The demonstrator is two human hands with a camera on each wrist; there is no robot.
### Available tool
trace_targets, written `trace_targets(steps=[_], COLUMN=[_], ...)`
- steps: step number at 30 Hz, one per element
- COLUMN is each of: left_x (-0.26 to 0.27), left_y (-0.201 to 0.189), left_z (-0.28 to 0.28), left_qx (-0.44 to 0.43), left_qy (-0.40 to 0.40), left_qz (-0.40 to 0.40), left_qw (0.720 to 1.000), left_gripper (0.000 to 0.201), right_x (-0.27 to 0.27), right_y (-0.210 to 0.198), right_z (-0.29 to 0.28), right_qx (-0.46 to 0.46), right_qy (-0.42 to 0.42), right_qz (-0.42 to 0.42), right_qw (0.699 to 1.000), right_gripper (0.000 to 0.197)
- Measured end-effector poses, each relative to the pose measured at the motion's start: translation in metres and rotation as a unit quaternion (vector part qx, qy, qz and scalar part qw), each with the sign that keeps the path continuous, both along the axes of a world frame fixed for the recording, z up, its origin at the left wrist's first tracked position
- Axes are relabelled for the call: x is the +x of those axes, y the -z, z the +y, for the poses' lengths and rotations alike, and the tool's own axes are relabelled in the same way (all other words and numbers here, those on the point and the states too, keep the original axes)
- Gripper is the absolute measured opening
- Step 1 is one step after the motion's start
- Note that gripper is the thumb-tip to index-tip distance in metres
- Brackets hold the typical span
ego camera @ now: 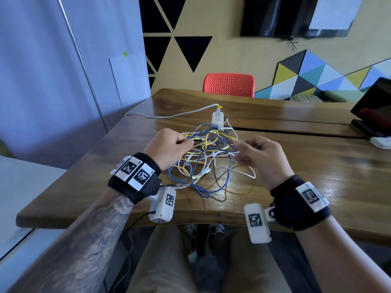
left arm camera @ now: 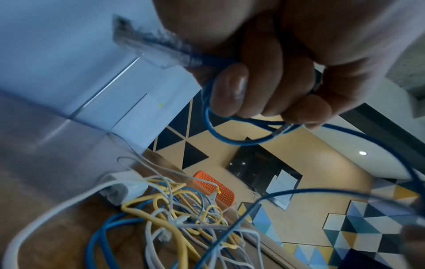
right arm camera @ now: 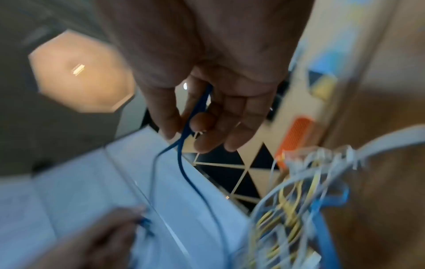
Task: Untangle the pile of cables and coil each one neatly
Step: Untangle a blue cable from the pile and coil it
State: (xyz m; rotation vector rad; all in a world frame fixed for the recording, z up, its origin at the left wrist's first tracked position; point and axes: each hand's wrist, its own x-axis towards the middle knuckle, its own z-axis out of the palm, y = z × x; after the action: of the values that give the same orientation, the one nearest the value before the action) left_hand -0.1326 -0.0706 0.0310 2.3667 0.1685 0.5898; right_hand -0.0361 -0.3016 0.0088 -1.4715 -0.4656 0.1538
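Note:
A tangled pile of blue, yellow and white cables (ego camera: 207, 157) lies on the wooden table (ego camera: 306, 166), also visible as the pile (left arm camera: 179, 218) in the left wrist view and blurred as the pile (right arm camera: 294, 209) in the right wrist view. My left hand (ego camera: 169, 144) is at the pile's left edge, fingers curled round a blue cable (left arm camera: 230, 127) near its clear plug (left arm camera: 142, 47). My right hand (ego camera: 258, 151) hovers at the pile's right and pinches a blue cable (right arm camera: 190, 127) between thumb and fingers. Both hands look blurred.
A white power strip (ego camera: 218, 119) with its white cord (ego camera: 169, 115) lies just behind the pile. A red chair (ego camera: 228, 84) stands at the far side. A dark tablet on a stand (ego camera: 372, 111) and a white object (ego camera: 380, 142) sit at the right edge.

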Motion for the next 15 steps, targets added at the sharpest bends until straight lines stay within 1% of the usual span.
trace_targets(steps=[1, 2, 4, 5, 6, 7, 8, 9, 10, 11, 12, 13, 14, 15], left_x=[-0.001, -0.001, -0.001, 0.000, 0.000, 0.001, 0.002, 0.003, 0.003, 0.004, 0.005, 0.005, 0.005, 0.004], left_y=[-0.001, -0.001, -0.001, 0.000, 0.000, 0.000, 0.001, 0.002, 0.002, 0.003, 0.004, 0.006, 0.007, 0.008], left_z=[-0.001, -0.003, -0.005, -0.008, -0.011, -0.015, -0.019, -0.024, -0.028, -0.031, -0.034, -0.036, -0.038, -0.040], left_qx=[-0.005, -0.016, -0.049, -0.065, -0.071, -0.069, -0.066, -0.062, -0.052, -0.031, -0.001, 0.035, 0.068, 0.097], left_qy=[0.009, 0.023, 0.059, 0.077, 0.089, 0.096, 0.095, 0.087, 0.071, 0.052, 0.032, 0.013, -0.005, -0.020], left_qz=[0.000, 0.002, 0.007, 0.008, 0.009, 0.010, 0.011, 0.005, -0.001, -0.007, -0.012, -0.016, -0.017, -0.017], left_qw=[1.000, 1.000, 0.997, 0.995, 0.993, 0.993, 0.993, 0.994, 0.996, 0.998, 0.999, 0.999, 0.998, 0.995], left_gripper=[0.050, 0.050, 0.051, 0.051, 0.051, 0.051, 0.052, 0.054, 0.056, 0.056, 0.055, 0.053, 0.052, 0.051], right_x=[0.004, 0.006, 0.006, 0.003, 0.000, -0.004, -0.009, -0.016, -0.027, -0.038, -0.048, -0.054, -0.059, -0.059], right_y=[0.003, 0.006, 0.009, 0.010, 0.011, 0.013, 0.015, 0.015, 0.010, 0.003, -0.003, -0.010, -0.016, -0.019], right_z=[0.000, -0.001, 0.000, 0.002, 0.004, 0.007, 0.011, 0.014, 0.018, 0.021, 0.023, 0.023, 0.023, 0.023], right_qx=[-0.086, -0.162, -0.288, -0.332, -0.351, -0.337, -0.290, -0.215, -0.135, -0.069, -0.021, -0.004, -0.012, -0.022], right_qy=[0.035, 0.060, 0.099, 0.116, 0.135, 0.151, 0.148, 0.126, 0.085, 0.030, -0.029, -0.069, -0.089, -0.095], right_qz=[-0.075, -0.136, -0.213, -0.249, -0.294, -0.341, -0.376, -0.364, -0.294, -0.193, -0.102, -0.046, -0.027, -0.027], right_qw=[0.993, 0.975, 0.929, 0.902, 0.878, 0.865, 0.867, 0.897, 0.943, 0.978, 0.994, 0.997, 0.996, 0.995], right_gripper=[0.019, 0.021, 0.020, 0.014, 0.010, 0.014, 0.019, 0.021, 0.024, 0.032, 0.043, 0.054, 0.061, 0.062])
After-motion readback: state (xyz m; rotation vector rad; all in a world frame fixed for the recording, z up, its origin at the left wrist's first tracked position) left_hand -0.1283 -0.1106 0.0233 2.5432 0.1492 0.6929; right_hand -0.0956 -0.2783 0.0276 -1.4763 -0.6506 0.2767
